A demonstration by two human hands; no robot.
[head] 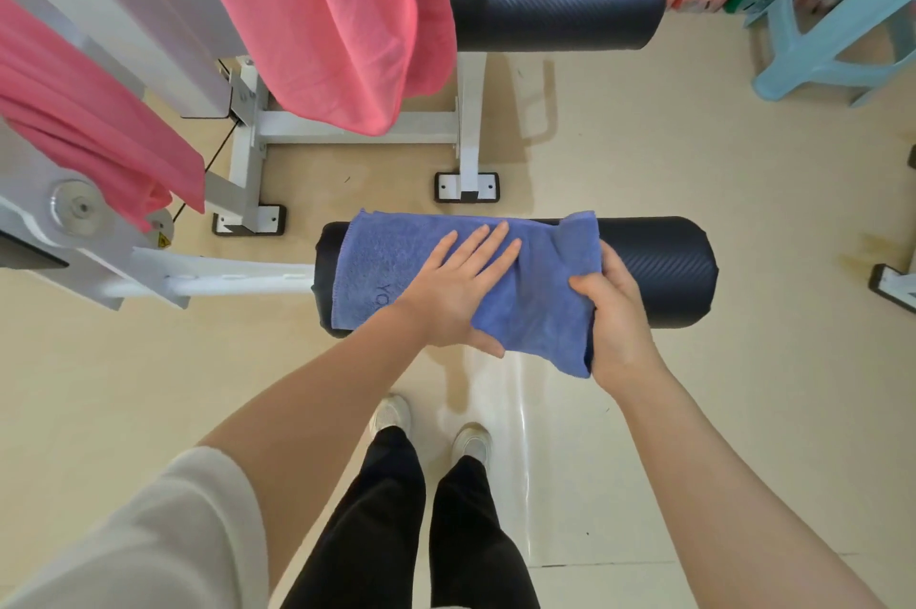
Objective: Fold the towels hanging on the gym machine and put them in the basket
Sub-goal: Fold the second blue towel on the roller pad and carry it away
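A blue towel (pixel 386 271) lies draped over the near black foam roller (pixel 664 271) of the gym machine. My left hand (pixel 456 286) presses flat on its middle, fingers spread. My right hand (pixel 614 306) grips the towel's right edge, with that side bunched and partly lifted over. Two pink towels hang from the machine: one (pixel 337 14) at the top centre, another (pixel 84 123) at the left. No basket is in view.
The white machine frame (pixel 248 152) and its feet stand on the beige floor ahead. A second black roller (pixel 560 14) sits higher up behind. A light blue plastic stool (pixel 832 28) stands at the top right. My feet (pixel 431 425) are just below the roller.
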